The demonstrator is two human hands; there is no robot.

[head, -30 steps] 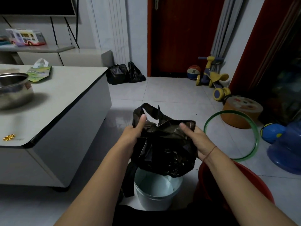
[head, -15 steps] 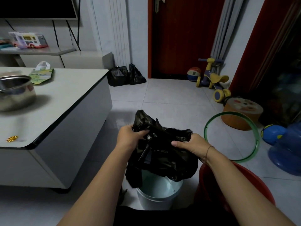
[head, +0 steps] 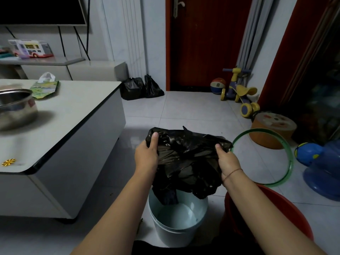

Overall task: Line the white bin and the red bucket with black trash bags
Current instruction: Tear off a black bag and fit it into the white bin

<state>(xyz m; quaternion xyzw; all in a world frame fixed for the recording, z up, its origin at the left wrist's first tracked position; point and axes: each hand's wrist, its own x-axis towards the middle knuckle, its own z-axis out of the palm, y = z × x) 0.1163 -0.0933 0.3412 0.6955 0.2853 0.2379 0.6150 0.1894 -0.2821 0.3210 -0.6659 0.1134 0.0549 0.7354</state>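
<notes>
Right, from my seat both hands are closed on the same thing. My left hand (head: 147,157) has its thumb laid over the top edge of the black trash bag (head: 185,162), with the fingers tucked out of sight beneath it. My right hand (head: 227,161) pinches the opposite edge the same way. The bag is still bunched and creased, not opened into a mouth, and its long axis runs left to right across the middle of the frame, stretched between the two grips.

A loose tail of plastic sags from that span toward the lower centre. It reaches down to the mouth of the white bin (head: 174,236), which stands on the floor tiles directly under the bag. I can't tell whether the tail touches the inner wall or only hangs in front of it. The bin looks bare inside, so I judge it unlined as yet.

The relation that matters is vertical: the bin is straight below the grip. My left hand sits about over its left rim and my right hand just past its right rim. I judge that the bag needs its opening found and spread before I lower it.

The red bucket (head: 290,212) sits at lower right, just beside the bin and partly hidden under my right forearm, so the right hand is the nearer one to it.
</notes>
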